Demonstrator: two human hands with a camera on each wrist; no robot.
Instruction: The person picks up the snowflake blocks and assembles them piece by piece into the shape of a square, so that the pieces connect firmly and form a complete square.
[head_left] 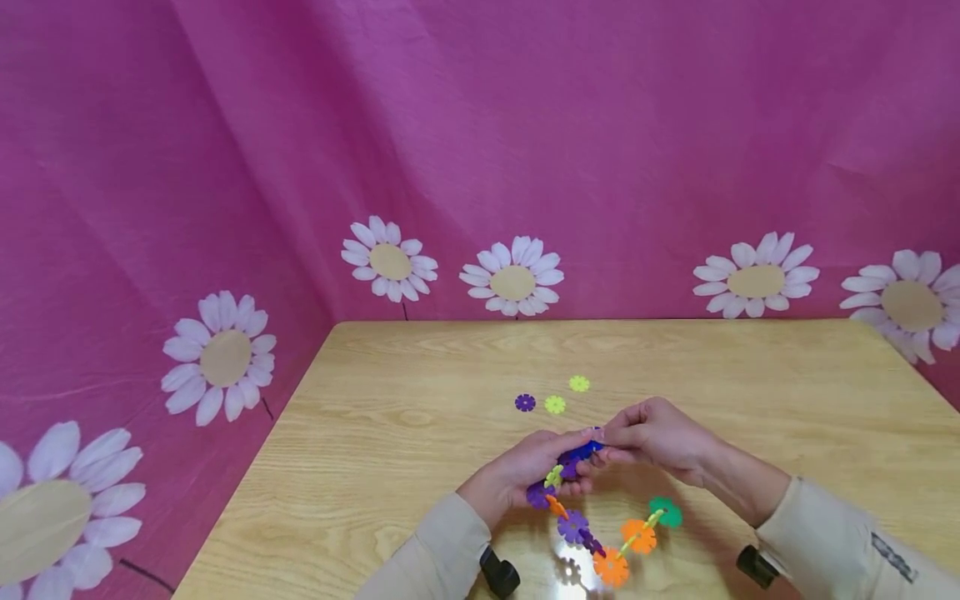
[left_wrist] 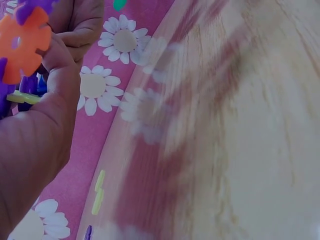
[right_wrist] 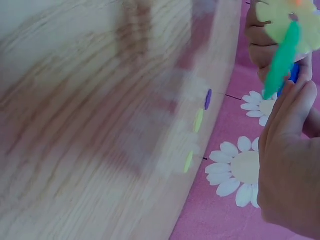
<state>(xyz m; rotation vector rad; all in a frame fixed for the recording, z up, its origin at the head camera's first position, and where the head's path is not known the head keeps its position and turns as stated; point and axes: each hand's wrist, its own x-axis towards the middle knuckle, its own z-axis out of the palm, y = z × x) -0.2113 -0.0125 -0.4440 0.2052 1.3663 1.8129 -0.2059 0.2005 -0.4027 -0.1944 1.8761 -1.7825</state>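
A chain of interlocked plastic snowflake discs, with purple point(head_left: 573, 527), orange point(head_left: 611, 567) and yellow ones and a green disc point(head_left: 666, 512) at its right end, hangs in a curve from the hands above the table. My left hand point(head_left: 523, 463) grips the chain's upper part, around a blue disc point(head_left: 576, 455) and purple discs. The fingertips of my right hand point(head_left: 663, 442) pinch at the blue end, touching the left thumb; what lies between them is mostly hidden. In the left wrist view an orange disc point(left_wrist: 22, 45) shows beside the left fingers. The right wrist view shows the green disc point(right_wrist: 283, 62) edge-on.
Beyond the hands, a loose purple disc point(head_left: 525, 402) and two yellow discs, one nearer point(head_left: 555, 404) and one farther point(head_left: 579, 384), lie flat on the wooden table point(head_left: 360, 433). A pink cloth point(head_left: 600, 150) with white flowers hangs behind and to the left.
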